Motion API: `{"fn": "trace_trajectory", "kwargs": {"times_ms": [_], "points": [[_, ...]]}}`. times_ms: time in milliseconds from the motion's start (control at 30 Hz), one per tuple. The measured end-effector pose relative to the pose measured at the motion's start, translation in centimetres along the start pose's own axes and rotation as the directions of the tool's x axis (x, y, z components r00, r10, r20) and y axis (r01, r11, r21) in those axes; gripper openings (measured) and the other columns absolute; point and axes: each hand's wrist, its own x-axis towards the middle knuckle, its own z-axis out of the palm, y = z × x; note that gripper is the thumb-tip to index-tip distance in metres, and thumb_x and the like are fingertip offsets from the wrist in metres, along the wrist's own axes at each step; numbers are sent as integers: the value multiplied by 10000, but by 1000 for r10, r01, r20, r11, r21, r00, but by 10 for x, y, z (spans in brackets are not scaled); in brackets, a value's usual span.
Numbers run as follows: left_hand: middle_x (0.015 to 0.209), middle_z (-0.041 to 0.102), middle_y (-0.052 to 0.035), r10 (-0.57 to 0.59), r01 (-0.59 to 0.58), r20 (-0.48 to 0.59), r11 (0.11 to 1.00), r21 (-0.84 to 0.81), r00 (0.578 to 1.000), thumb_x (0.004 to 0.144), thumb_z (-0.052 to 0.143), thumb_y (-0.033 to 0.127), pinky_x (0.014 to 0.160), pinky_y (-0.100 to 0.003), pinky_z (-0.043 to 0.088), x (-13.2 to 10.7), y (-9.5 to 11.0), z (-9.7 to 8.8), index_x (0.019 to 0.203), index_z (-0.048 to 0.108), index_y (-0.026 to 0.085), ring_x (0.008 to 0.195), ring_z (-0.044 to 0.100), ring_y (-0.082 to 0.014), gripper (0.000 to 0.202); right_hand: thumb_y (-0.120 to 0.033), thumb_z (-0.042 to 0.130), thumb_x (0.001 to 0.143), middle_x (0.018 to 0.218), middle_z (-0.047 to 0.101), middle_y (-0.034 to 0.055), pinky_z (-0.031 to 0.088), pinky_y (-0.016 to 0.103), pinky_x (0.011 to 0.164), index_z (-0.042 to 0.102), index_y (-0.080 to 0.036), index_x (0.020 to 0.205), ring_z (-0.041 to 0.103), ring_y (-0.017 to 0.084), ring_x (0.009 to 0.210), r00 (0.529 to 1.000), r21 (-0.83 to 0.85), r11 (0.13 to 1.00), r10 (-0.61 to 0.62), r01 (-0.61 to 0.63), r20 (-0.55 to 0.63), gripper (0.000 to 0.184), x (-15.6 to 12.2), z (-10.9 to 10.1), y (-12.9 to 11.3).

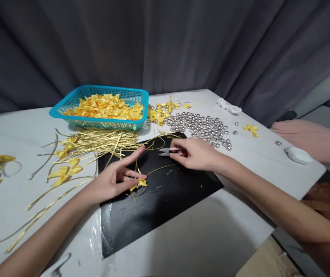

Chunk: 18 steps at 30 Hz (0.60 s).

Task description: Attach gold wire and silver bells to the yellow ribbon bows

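My left hand [110, 182] is over the left part of a black mat [159, 209], one finger stretched out and the thumb and other fingertips closed on a small yellow ribbon bow [140, 183]. A thin gold cord [160, 169] runs from the bow toward my right hand. My right hand [192, 153] grips small scissors [165, 152] whose blades point left above the mat; their handle is mostly hidden in the fingers. Gold cord clippings [169, 172] lie on the mat. Between the hands, loops of gold cord [156, 143] rest at its far edge.
Behind the mat stands a blue basket [55, 110] of yellow bows. A pile of gold cords [110, 140] lies before it. Silver heart-shaped beads [202, 127] spread at back right. More bows [62, 175] lie left. A white computer mouse [298, 154] is near the right edge.
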Motion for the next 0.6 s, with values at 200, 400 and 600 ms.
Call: {"fn": "trace_trajectory", "kwargs": {"times_ms": [200,400,600], "points": [[1573,63,7,62,-62,4,998,-23,998,798,643,200,642,-146,534,1,-4,3,1389,278,436,1167,556,-254,734,-280,579,790,929,592,78,357,254,660,559,-147,904,506,187,857,958,-129,984,-151,123,-243,175,-11,21,-11],[1565,115,41,65,-65,-12,995,-76,998,755,687,182,750,-210,569,0,-4,6,1367,281,478,1214,511,-281,792,-180,551,821,628,516,-34,315,160,491,580,-128,806,395,39,503,976,510,832,-195,217,-97,62,-10,52,-46],[1568,65,43,52,-52,-2,996,-78,999,748,694,180,801,-226,564,-1,-3,6,1366,283,475,1239,481,-292,799,-180,561,823,739,595,6,362,164,522,653,-121,906,432,49,540,896,498,745,-392,443,-211,136,-5,67,-50]]}}
